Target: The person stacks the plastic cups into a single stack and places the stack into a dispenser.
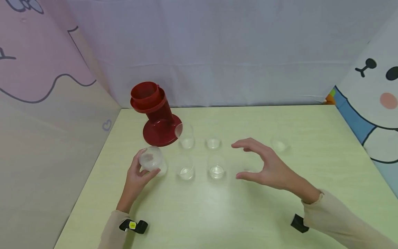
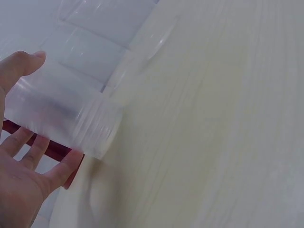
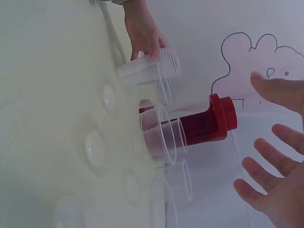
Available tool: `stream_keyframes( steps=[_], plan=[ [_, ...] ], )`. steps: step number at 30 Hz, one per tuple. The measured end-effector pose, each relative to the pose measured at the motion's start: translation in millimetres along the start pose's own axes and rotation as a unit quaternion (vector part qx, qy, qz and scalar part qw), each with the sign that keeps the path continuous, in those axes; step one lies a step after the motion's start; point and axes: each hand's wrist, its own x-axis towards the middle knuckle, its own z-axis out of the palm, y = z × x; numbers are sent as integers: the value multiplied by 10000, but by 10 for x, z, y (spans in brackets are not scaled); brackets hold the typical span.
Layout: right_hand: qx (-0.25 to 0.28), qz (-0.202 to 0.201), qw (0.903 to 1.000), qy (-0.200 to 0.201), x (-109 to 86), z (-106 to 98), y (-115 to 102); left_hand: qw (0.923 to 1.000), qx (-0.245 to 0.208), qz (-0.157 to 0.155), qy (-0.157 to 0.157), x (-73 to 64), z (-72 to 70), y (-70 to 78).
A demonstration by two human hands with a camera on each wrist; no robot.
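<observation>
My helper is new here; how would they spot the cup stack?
On the pale table, find the red stand, back left. Just in front, the left hand grips the cup stack. Many tight rims set it apart from the clear cups standing nearby.

The place looks like a small screened-off tabletop booth, its wider building impossible to tell, with a pale yellow-green wood-grained table [image 1: 242,218] enclosed by a plain lavender-white cloth backdrop [image 1: 217,52], a pink-and-cream cartoon-printed left screen [image 1: 40,65] and a white cartoon-faced right screen [image 1: 373,95].
</observation>
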Motion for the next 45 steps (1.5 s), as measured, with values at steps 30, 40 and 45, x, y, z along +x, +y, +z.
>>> stream_keyframes(
  steps=[30,40,45],
  plan=[
    [-61,1092,9906,825,-522,57,563,9999,-98,-94,16,-43,8,104],
    [371,1186,9855,1151,-625,238,780,10000,-57,17,67,0,1,-29],
    [798,997,9828,1337,-641,309,848,10000,-33,-19,71,-5,8,-18]
  ],
)
